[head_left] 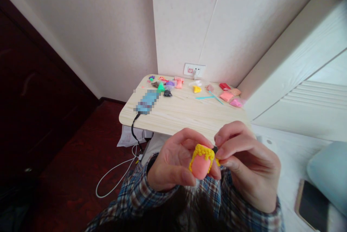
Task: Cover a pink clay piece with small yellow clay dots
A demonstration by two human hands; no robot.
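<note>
My left hand [173, 161] is closed around a small clay head [201, 167], gripping it between thumb and fingers. It has a smooth pink front, edged on top and sides with bumpy yellow clay [204, 150] like curly hair. At the head's right side, my right hand [248, 163] pinches a small piece of yellow clay [217, 161]. A tiny black piece [215, 149] shows beside those fingertips; whether it belongs to the head or is held separately, I cannot tell. Both hands are in front of the table's near edge.
On the pale wooden table [173, 116] lie a blurred-out phone-like device [148, 102] with a black cable, a green clay packet [161, 87], yellow clay [197, 89], blue strips [205, 97] and pink packets [226, 96]. A wall socket [194, 70] is behind; a dark phone [311, 205] lies right.
</note>
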